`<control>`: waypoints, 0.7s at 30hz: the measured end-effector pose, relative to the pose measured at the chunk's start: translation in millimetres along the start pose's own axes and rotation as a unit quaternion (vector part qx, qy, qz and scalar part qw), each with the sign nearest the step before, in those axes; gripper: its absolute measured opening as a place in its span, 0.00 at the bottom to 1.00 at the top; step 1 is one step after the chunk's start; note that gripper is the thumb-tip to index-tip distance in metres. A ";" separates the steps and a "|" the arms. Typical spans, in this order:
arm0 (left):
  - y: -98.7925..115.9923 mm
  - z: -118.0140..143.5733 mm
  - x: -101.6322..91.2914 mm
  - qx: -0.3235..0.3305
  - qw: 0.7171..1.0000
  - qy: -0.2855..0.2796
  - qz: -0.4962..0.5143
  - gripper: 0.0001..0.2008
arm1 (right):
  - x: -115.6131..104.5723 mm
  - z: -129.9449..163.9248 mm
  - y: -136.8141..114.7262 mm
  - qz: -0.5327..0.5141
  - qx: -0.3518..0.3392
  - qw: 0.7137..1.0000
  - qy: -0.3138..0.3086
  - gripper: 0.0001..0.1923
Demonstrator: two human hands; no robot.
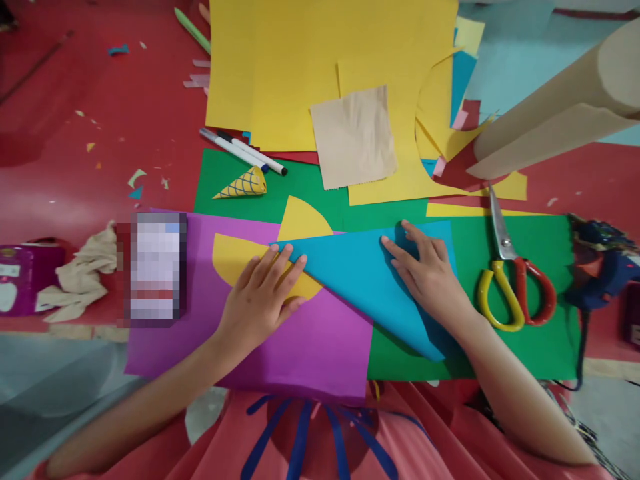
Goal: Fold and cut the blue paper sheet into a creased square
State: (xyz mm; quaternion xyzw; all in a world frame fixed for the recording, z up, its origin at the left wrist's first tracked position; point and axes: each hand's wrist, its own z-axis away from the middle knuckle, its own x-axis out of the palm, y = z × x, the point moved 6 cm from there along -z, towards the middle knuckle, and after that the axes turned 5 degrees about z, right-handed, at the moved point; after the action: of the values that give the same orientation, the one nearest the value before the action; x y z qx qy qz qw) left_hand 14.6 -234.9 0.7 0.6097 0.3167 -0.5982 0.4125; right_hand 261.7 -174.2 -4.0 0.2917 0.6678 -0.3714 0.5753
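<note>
Around the folded blue paper lie a purple sheet and a green sheet beneath it, yellow cut-outs under its left corner, scissors just to its right, a glue gun beyond them, and markers, a small patterned cone and yellow sheets further up. The left hand lies flat, fingers loosely spread, fingertips pressing the blue paper's left point. The right hand is also open and flat, pressing the paper's upper right part.
</note>
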 end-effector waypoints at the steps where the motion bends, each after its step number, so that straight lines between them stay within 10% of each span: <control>1: -0.2 0.3 0.5 -0.002 1.000 -0.001 0.000 0.28 | 0.2 0.0 0.0 0.001 0.000 1.000 0.000 0.21; 21: 0.3 -2.0 1.1 -0.004 1.000 0.001 0.011 0.30 | 1.1 -1.4 2.2 0.013 -0.004 1.000 0.006 0.19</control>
State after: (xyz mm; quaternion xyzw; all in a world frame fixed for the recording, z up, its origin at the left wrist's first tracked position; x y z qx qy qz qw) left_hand 16.0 -233.4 -0.5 0.6120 0.3124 -0.5919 0.4213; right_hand 262.5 -171.8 -5.3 0.3003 0.6692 -0.3591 0.5771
